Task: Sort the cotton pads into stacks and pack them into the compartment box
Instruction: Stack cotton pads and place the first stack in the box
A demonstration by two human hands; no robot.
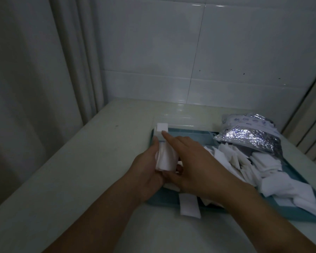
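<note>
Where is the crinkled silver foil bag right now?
In the head view the crinkled silver foil bag lies at the right, on the far right part of the teal tray, just behind the loose pile of white cotton pads.

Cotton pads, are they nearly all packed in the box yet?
Not nearly. One stack of pads already sits at the far left corner of the blue box. The left hand holds a second stack there while the right hand points a finger onto the packed one. A big loose heap lies unsorted, one pad hangs over the near edge, and a silver bag rests behind.
</note>
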